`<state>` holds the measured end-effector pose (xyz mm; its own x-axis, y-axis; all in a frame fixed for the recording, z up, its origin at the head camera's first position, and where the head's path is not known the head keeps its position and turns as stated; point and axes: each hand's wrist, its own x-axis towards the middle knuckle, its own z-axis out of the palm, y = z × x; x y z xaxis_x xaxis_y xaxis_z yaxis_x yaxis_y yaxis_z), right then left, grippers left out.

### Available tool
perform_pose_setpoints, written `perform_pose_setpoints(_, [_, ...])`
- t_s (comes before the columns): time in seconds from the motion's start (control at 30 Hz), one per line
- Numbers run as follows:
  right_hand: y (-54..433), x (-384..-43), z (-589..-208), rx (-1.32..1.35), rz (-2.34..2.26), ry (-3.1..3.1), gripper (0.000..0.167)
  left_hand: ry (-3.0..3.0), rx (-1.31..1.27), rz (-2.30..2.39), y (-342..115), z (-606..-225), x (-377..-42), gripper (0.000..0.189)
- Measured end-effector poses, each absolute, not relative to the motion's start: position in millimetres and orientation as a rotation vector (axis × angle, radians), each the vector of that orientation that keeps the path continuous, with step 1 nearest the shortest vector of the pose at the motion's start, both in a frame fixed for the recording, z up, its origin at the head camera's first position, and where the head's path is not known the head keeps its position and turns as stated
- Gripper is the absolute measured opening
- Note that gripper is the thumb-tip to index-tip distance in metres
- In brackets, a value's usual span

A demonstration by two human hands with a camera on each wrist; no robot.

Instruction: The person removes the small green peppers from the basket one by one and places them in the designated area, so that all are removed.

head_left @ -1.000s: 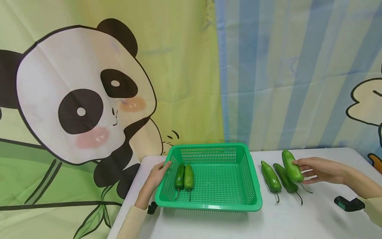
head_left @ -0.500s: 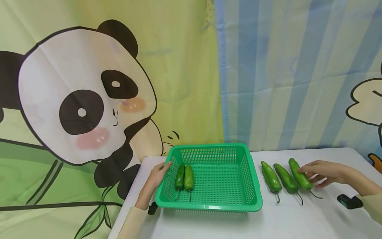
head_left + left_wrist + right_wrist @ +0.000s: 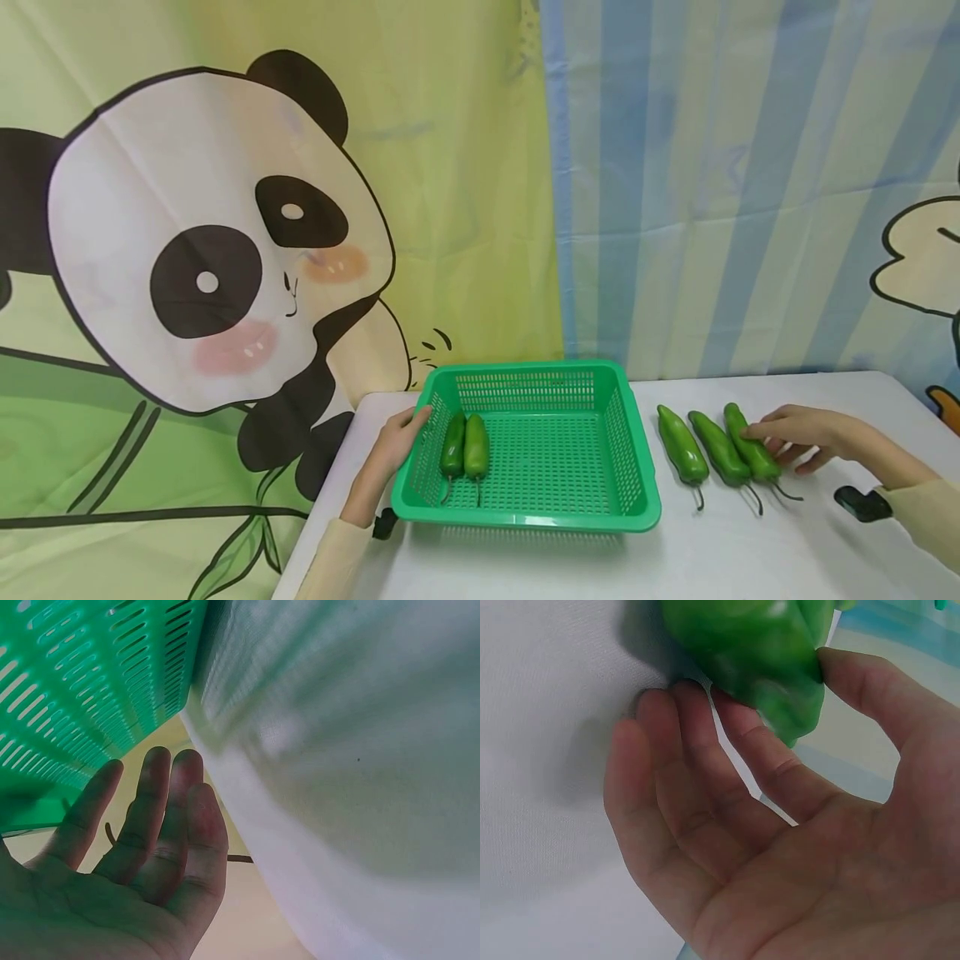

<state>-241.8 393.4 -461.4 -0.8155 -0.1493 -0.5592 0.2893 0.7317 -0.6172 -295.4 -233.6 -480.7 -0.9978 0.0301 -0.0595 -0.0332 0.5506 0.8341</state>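
Observation:
On the white table [image 3: 525, 571] stands a green plastic basket [image 3: 525, 520] with two long green chili peppers [image 3: 476, 447] lying along its left side. My left hand [image 3: 396, 440] holds the basket's left side, thumb over the rim; the left wrist view shows the other fingers [image 3: 155, 795] along the outer wall. To the right of the basket, three more green chili peppers lie side by side. My right hand [image 3: 813, 433] pinches the rightmost chili pepper [image 3: 756, 455] between thumb and fingers. Its other fingers are spread loosely near the tabletop in the right wrist view.
The middle chili pepper [image 3: 718, 448] lies against the held one, and the left chili pepper [image 3: 681, 445] is nearest the basket. Behind the table hangs a printed curtain [image 3: 480, 208] with a panda. A dark wrist device [image 3: 862, 504] shows under the right wrist.
My right hand has lowered the rightmost chili pepper to the table, first to the right, then slid it left against the middle one. The left hand and basket stay put.

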Motion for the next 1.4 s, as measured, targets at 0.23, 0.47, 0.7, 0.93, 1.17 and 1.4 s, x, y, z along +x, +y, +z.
perform_pose_setpoints(0.23, [390.1, -238.9, -459.4, 0.119, -0.957, 2.359, 0.067, 2.709, 0.0, 1.453, -234.7, -481.3, -296.4, 0.055])
perform_pose_setpoints(0.47, [392.8, -237.3, -460.5, 0.14, -0.948, 2.369, 0.075, 2.718, -0.002, 1.43, -234.5, -479.8, -295.5, 0.056])
perform_pose_setpoints(0.7, [394.8, -236.0, -458.9, 0.123, -0.898, 2.399, 0.08, 2.708, 0.001, 1.431, -234.1, -478.7, -295.3, 0.056])
perform_pose_setpoints(0.93, [397.4, -239.2, -459.8, 0.119, -0.84, 2.427, 0.079, 2.714, 0.001, 1.431, -233.9, -477.5, -294.8, 0.054])
perform_pose_setpoints(1.17, [396.8, -242.7, -458.1, 0.127, -0.765, 2.479, 0.085, 2.724, 0.011, 1.43, -233.8, -476.6, -294.6, 0.053])
perform_pose_setpoints(1.4, [394.5, -244.4, -455.3, 0.12, -0.713, 2.537, 0.09, 2.711, 0.021, 1.45, -233.3, -476.9, -292.7, 0.051])
